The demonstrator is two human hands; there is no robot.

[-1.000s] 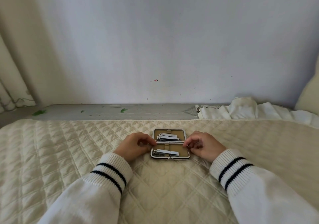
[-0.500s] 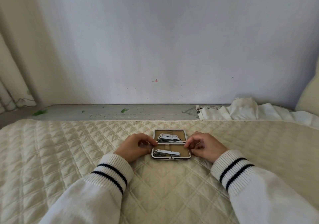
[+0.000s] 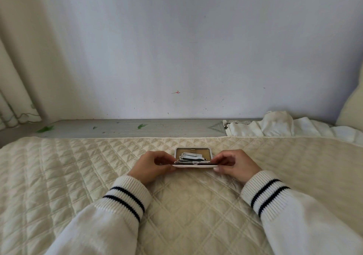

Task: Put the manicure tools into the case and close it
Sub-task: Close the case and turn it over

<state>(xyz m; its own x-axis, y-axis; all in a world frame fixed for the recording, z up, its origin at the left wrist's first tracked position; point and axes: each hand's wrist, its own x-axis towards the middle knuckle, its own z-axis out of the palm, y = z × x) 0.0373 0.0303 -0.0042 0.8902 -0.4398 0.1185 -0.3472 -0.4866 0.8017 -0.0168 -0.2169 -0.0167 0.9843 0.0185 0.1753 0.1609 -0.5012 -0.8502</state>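
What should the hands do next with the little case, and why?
Probably fold the lifted near half over onto the far half and press it shut: both hands pinch its ends, and the metal tools already sit inside.

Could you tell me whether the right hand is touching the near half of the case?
Touching: the head view shows the right hand pinching the raised white near half.
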